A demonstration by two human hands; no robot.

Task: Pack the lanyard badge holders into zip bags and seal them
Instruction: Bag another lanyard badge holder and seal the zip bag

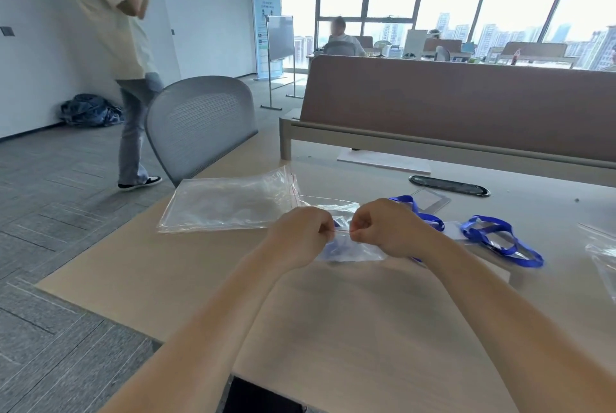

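A small clear zip bag (pixel 353 251) with a blue lanyard badge holder inside lies on the light wooden table (pixel 366 312). My left hand (pixel 300 234) and my right hand (pixel 388 229) both pinch its red zip strip, a short gap between them. A stack of empty zip bags (pixel 226 202) lies to the left. To the right, a loose badge holder with a blue lanyard (pixel 500 239) rests on the table, and a second blue lanyard (pixel 420 211) shows behind my right hand.
More clear bags (pixel 603 252) lie at the right edge. A black cable grommet (pixel 450 185) and white paper (pixel 383 161) sit near the brown desk divider (pixel 466 102). A grey chair (pixel 200 126) stands at the table's left corner; a person (pixel 123 56) walks past.
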